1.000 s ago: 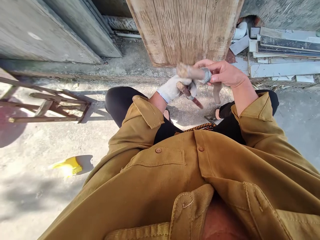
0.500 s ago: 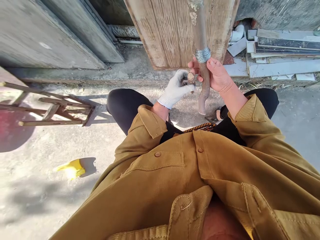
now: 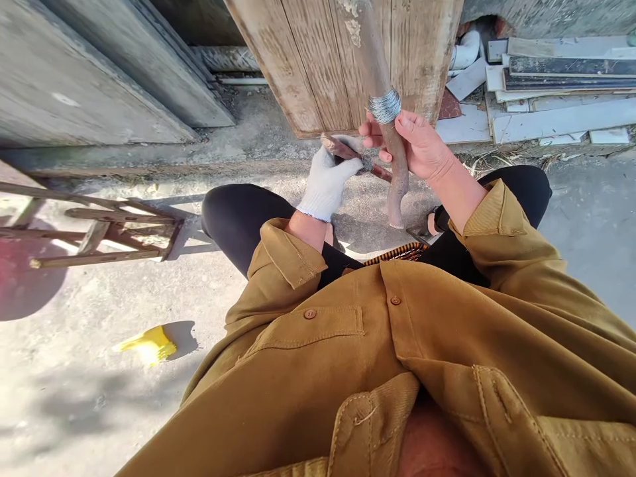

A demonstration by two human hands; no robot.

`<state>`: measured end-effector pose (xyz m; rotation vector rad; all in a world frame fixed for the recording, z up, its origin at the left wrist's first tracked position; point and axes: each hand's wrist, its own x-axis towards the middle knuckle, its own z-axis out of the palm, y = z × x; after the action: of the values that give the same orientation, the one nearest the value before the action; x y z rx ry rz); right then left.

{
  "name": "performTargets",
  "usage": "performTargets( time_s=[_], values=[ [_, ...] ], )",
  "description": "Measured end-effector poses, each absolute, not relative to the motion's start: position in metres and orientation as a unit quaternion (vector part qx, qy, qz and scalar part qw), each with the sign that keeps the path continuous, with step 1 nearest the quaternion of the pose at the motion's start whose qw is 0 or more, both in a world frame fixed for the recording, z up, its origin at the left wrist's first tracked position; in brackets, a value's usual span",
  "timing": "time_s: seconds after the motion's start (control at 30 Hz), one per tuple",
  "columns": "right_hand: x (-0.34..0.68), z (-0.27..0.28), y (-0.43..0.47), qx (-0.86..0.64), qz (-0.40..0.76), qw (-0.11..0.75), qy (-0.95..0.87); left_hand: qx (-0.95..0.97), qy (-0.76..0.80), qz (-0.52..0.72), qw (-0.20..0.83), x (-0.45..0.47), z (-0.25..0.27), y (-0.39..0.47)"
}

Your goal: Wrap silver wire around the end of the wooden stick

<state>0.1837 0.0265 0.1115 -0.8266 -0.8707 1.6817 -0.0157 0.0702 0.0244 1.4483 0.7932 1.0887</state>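
Wire [image 3: 384, 106] is already wound thickly around the branch [image 3: 396, 156], upper centre of the frame; whether winding is left I cannot tell. The right hand [image 3: 424, 146], angled in from the right, holds the branch between thumb and fingers; the gloved left hand [image 3: 325, 182] curls round a short stick [image 3: 338, 146]

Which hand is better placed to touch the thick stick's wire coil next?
Probably the right hand: it holds the thick stick close to that wire coil, while the gloved left hand grips a thinner stick.
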Motion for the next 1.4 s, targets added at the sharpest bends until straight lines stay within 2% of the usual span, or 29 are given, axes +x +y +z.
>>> performTargets(
  time_s=[0.13, 0.3, 0.53, 0.77, 0.93, 1.17, 1.3, 1.4],
  values=[
    [0.188, 0.112, 0.031, -0.349, 0.702, 0.540, -0.306, 0.573, 0.326, 0.450, 0.602, -0.019, 0.032, 0.069],
    [0.186, 0.113, 0.034, -0.448, 0.680, 0.498, -0.297, 0.590, 0.332, 0.447, 0.585, -0.019, 0.032, 0.065],
    [0.183, 0.112, 0.038, -0.388, 0.714, 0.504, -0.293, 0.595, 0.320, 0.436, 0.594, -0.020, 0.032, 0.065],
    [0.178, 0.115, 0.041, -0.416, 0.727, 0.469, -0.281, 0.676, 0.333, 0.406, 0.517, -0.025, 0.044, 0.065],
    [0.174, 0.089, 0.058, -0.454, 0.726, 0.446, -0.261, 0.727, 0.283, 0.360, 0.512, -0.029, 0.055, 0.058],
    [0.185, 0.072, 0.063, -0.526, 0.681, 0.476, -0.181, 0.664, 0.309, 0.439, 0.520, -0.034, 0.040, 0.070],
    [0.201, 0.087, 0.052, -0.461, 0.664, 0.527, -0.263, 0.566, 0.391, 0.439, 0.578, -0.036, 0.022, 0.081],
    [0.208, 0.093, 0.042, -0.350, 0.675, 0.512, -0.399, 0.495, 0.448, 0.414, 0.619, -0.036, 0.007, 0.086]
  ],
)
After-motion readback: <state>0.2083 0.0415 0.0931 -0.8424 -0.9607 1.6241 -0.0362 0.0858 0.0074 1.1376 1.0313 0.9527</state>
